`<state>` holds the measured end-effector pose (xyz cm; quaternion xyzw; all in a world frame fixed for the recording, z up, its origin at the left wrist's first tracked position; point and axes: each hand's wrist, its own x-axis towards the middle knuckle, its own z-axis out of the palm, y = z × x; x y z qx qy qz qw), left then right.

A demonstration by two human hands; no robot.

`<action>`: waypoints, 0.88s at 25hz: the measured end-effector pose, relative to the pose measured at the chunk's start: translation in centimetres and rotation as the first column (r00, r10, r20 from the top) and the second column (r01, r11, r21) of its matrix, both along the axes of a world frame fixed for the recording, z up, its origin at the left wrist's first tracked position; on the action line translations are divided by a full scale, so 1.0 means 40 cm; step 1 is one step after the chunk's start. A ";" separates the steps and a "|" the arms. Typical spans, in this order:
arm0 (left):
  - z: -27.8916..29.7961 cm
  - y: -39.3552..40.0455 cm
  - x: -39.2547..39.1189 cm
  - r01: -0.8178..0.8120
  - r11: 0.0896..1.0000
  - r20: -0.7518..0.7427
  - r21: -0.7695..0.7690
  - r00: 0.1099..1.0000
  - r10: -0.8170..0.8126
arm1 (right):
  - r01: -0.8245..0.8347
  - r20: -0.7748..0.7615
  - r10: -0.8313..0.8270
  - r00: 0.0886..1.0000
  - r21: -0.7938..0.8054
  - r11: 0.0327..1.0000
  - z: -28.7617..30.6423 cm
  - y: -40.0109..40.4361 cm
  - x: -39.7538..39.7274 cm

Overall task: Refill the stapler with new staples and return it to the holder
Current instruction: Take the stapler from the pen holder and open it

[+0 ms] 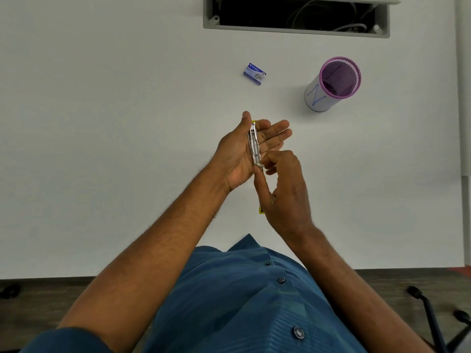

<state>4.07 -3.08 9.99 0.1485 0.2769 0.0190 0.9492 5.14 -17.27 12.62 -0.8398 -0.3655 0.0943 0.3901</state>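
The small stapler with a shiny metal staple track and yellow ends (254,146) is up in the air over the white desk (102,123), lying across the left hand (242,151). That hand's fingers are nearly straight, with the thumb pressed along the far side. The right hand (283,184) pinches the near end of the track. The stapler looks light, hard and smooth, so I think it could slip. The sides seem the best place to grip. The little blue staple box (254,73) and the purple mesh holder cup (332,84) sit farther away.
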 end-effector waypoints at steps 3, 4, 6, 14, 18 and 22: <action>-0.002 -0.008 -0.004 0.016 1.000 0.012 0.008 1.000 -0.016 | -0.030 -0.012 0.030 0.999 0.013 0.999 0.007 0.001 0.005; -0.001 -0.009 -0.006 0.022 1.000 0.021 -0.001 1.000 -0.022 | -0.024 -0.036 0.024 0.999 0.013 1.000 0.012 0.004 0.008; 0.004 -0.010 -0.012 0.043 0.999 0.042 -0.019 0.998 -0.042 | 0.012 -0.096 -0.010 0.995 0.020 1.000 0.023 0.014 0.015; 0.017 -0.012 -0.021 0.055 0.998 0.031 0.007 0.998 -0.055 | -0.026 -0.170 0.006 0.985 -0.119 0.993 0.054 0.046 0.035; 0.026 -0.010 -0.020 0.061 0.996 -0.007 0.065 0.998 -0.061 | -0.061 -0.210 0.034 0.977 -0.126 0.990 0.045 0.053 0.030; 0.036 -0.006 -0.016 0.071 0.985 -0.048 0.155 0.997 -0.064 | -0.064 -0.210 0.036 0.977 -0.127 0.990 0.027 0.051 0.032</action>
